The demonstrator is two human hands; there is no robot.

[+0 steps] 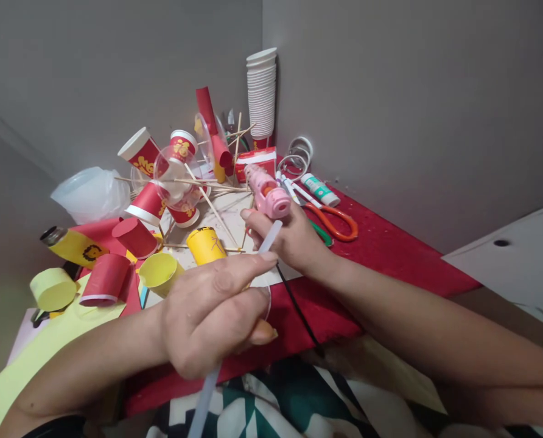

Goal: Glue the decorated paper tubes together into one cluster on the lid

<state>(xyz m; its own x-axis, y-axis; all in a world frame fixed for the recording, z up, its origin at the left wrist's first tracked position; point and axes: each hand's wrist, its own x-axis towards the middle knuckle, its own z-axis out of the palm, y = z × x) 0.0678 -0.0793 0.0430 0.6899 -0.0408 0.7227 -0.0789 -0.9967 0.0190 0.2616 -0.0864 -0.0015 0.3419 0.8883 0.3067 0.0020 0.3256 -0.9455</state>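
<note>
The left grip (pixel 217 313) is curled tightly round a translucent glue stick (pixel 203 404), its index finger stretched along the upper part; one end of the stick pokes out ahead of the fingers, the other hangs out below the palm toward the person. The right grip (pixel 299 237), ahead and to the right of the left one, is closed round a pink glue gun (pixel 262 191), whose round rear end faces back toward the person. The stick's upper tip sits just beneath that rear end; whether the two touch, I cannot tell. A black cord (pixel 297 304) runs from below the right grip toward the near edge of the red-covered bench (pixel 385 261). Just right of the right grip lie an orange looped handle (pixel 354 227) and a green handle (pixel 324 234), with a green and white tube (pixel 319 190) beyond them. Past the gun rises a tall stack of white paper cups (pixel 261 97). Immediately beyond the left grip lies a yellow cylinder (pixel 203 246), with wooden sticks (pixel 217 212) farther on; to that grip's left are a yellow paper cup (pixel 162 277) and a red cup (pixel 105 277).
</note>
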